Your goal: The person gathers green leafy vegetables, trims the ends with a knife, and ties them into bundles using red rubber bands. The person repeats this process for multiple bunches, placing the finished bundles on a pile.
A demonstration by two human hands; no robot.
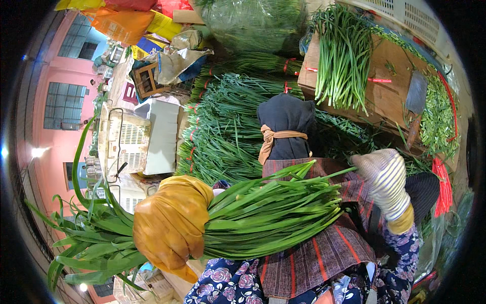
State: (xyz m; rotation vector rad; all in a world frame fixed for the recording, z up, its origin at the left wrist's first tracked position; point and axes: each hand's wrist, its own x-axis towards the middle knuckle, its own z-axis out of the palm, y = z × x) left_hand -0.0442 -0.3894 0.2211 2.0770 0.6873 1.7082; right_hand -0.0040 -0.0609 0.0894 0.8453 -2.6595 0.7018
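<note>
My left hand [172,226], in an orange rubber glove, grips a thick bundle of long, flat, chive-like green leaves [273,216] across my lap. Leaf tips spread out on the left; cut ends lie over my striped apron [319,258]. At the right my right hand [379,178], in a striped knit glove with a yellow cuff, pinches the end of one stalk that sticks out from the bundle. Its fingertips are blurred. A dark cloth-covered form tied with a tan band [284,135], which looks like my knee, rises beyond the bundle.
Stacked bundles [228,129] with red ties lie beyond my lap. Upper right, a wooden board [391,57] holds loose stalks [341,60], a cleaver [416,91] and chopped pieces [440,110]. Red ties [442,186] hang at its edge. Plastic crates [125,140] stand left.
</note>
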